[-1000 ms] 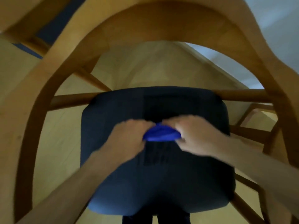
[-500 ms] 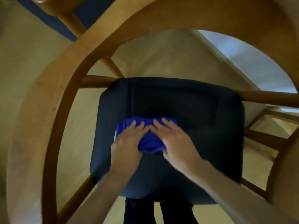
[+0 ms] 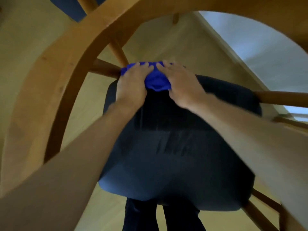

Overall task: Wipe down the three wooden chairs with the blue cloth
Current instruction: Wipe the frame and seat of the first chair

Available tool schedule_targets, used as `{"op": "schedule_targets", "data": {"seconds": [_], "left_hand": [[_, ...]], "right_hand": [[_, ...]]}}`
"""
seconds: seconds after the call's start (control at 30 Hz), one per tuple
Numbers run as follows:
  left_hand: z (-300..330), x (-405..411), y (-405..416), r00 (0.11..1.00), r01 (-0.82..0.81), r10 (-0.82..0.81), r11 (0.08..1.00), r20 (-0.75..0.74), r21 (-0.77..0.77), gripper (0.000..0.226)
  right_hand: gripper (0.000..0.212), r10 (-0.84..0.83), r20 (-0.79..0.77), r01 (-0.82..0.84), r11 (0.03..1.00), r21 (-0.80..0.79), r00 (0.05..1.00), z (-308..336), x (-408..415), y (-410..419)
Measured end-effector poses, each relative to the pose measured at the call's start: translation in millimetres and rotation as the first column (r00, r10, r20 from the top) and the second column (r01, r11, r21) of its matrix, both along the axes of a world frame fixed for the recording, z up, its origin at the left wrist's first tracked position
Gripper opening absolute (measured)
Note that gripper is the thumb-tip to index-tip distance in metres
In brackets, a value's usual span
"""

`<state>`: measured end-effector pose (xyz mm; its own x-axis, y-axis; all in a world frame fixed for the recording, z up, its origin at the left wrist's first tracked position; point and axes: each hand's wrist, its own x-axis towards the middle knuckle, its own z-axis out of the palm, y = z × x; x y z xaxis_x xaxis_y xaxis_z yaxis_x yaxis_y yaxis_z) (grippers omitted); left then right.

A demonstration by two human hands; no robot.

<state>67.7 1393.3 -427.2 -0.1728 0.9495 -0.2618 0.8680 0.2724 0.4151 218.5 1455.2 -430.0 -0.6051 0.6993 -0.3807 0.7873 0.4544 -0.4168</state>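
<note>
Pushed forward from mid-seat to far edge: bunched blue cloth (image 3: 157, 80), soft, crumpled, long axis left-right. Pressed flat under left hand (image 3: 131, 85) and right hand (image 3: 180, 84), fingers fairly straight. Beneath, dark padded seat (image 3: 175, 155); around, curved wooden chair frame (image 3: 55, 77).

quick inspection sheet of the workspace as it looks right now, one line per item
surface: dark blue seat cushion of a wooden chair, curved wooden frame arching around it
job's things: blue cloth bunched at the cushion's far edge
clutter: nothing seen
hands: left hand and right hand both press on the cloth, fingers extended over it
cables: nothing seen
surroundings: light wood floor, pale wall at upper right, the person's dark trousers below the seat, part of another blue-seated chair at the top
</note>
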Motion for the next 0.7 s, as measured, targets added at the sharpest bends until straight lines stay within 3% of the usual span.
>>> {"op": "schedule_targets", "data": {"seconds": [0.13, 0.27, 0.37, 0.47, 0.53, 0.6, 0.7], "left_hand": [[10, 13, -74, 0.999, -0.053, 0.053, 0.998, -0.004, 0.021, 0.059], [32, 13, -139, 0.997, 0.082, -0.081, 0.989, 0.008, -0.126, 0.072], [38, -1, -124, 0.98, 0.198, -0.2, 0.977, -0.015, -0.083, 0.077], [45, -10, -70, 0.991, 0.08, -0.071, 0.994, -0.116, 0.076, 0.064], [42, -14, -34, 0.99, -0.054, 0.066, 0.993, -0.122, 0.101, 0.059], [26, -12, -20, 0.984, -0.145, 0.152, 0.987, -0.096, 0.071, 0.05], [2, -3, -39, 0.98, -0.155, 0.161, 0.986, -0.118, 0.063, 0.052]], "right_hand": [[0.07, 0.013, 0.005, -0.014, 1.0, 0.023, 1.0, 15, 10, -81], [0.075, 0.102, 0.018, -0.099, 0.987, -0.13, 0.995, 32, 25, -132], [0.063, 0.097, 0.016, -0.093, 0.981, -0.17, 0.995, 47, 19, -105], [0.067, -0.035, -0.126, 0.029, 0.998, -0.05, 0.991, 57, -4, -47], [0.07, -0.102, -0.172, 0.099, 0.995, -0.021, 0.98, 49, -25, -10], [0.07, -0.069, -0.091, 0.068, 0.997, -0.022, 0.993, 30, -40, 4], [0.069, 0.029, 0.005, -0.029, 1.0, -0.011, 1.0, 15, -39, -16]]}}
